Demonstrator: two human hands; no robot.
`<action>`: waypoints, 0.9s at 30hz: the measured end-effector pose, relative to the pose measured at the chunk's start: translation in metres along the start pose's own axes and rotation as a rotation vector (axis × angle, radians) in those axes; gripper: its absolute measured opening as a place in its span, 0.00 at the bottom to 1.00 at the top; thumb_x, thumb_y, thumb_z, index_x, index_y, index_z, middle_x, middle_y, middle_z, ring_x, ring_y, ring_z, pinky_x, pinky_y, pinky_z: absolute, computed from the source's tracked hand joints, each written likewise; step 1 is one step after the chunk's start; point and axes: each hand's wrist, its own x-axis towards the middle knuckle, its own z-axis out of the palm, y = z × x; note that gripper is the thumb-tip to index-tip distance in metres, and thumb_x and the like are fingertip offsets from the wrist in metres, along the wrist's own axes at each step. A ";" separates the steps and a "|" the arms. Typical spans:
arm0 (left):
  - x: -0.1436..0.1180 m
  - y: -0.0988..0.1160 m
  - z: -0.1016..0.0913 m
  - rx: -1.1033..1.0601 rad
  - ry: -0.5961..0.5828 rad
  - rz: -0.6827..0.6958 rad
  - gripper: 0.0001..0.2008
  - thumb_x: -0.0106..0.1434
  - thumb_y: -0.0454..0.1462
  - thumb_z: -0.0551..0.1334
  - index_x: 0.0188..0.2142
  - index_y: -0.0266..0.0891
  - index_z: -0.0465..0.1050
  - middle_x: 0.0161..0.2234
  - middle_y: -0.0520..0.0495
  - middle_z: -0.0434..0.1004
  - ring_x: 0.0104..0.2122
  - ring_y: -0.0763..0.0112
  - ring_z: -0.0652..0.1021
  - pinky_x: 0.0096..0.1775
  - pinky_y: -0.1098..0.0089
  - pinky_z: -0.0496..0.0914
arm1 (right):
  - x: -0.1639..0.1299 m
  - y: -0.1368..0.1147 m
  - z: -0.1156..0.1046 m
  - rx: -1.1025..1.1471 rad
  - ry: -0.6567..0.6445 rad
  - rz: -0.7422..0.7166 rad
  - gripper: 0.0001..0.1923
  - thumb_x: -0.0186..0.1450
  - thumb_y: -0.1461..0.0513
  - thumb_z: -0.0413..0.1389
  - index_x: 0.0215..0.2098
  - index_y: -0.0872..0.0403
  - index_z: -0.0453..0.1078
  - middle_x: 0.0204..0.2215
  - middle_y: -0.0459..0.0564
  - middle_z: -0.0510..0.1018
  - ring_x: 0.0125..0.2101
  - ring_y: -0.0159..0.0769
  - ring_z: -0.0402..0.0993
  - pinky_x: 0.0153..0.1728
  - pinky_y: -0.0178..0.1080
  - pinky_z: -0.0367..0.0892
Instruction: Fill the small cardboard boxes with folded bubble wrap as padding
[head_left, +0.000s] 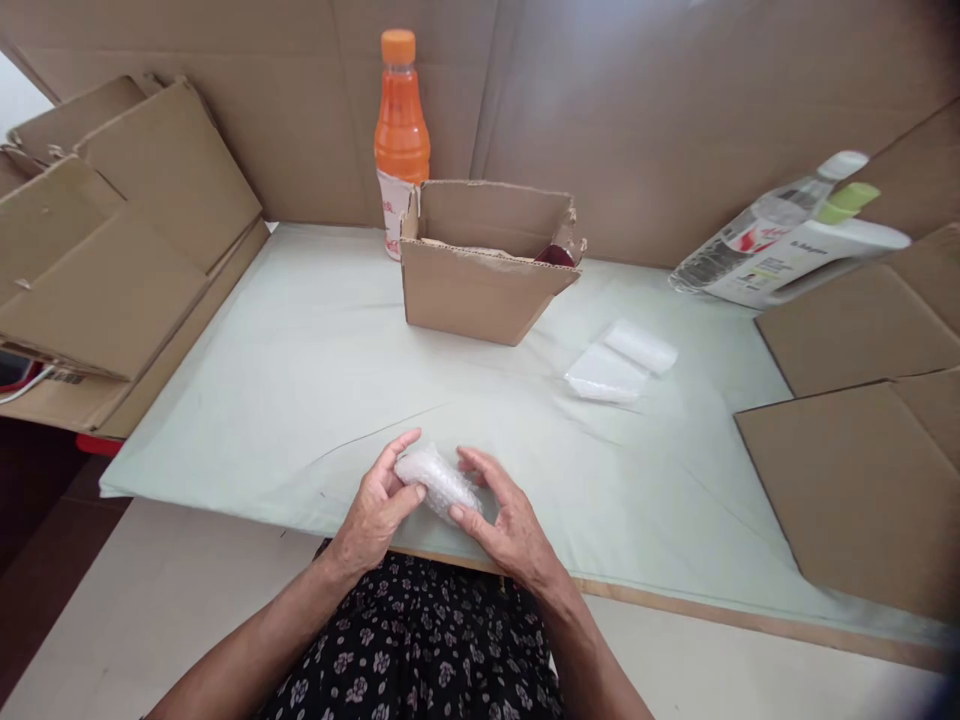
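Observation:
A bundle of clear bubble wrap (439, 478) lies at the table's front edge between my two hands; whatever it may enclose is hidden. My left hand (379, 508) grips its left end, thumb on top and fingers behind. At the other end my right hand (510, 510) holds it with the thumb in front and the fingers curled round the far side. Farther right on the cloth rests a partly unrolled piece of bubble wrap (622, 362), apart from both hands.
Beyond my hands stands an open cardboard box (472, 295) with something dark red inside. Behind it is an orange drink bottle (401, 130). A clear bottle (772, 225) and a white bottle (825, 255) lean at the back right. Folded cardboard (112, 250) flanks the left, more cardboard (847, 480) the right.

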 end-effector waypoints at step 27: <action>0.181 0.020 0.007 1.058 -0.230 0.859 0.17 0.59 0.28 0.56 0.46 0.38 0.76 0.40 0.43 0.81 0.43 0.58 0.76 0.45 0.56 0.71 | 0.236 -0.097 -0.206 -0.917 0.281 -0.509 0.06 0.68 0.58 0.58 0.39 0.49 0.77 0.35 0.48 0.82 0.35 0.39 0.76 0.34 0.40 0.68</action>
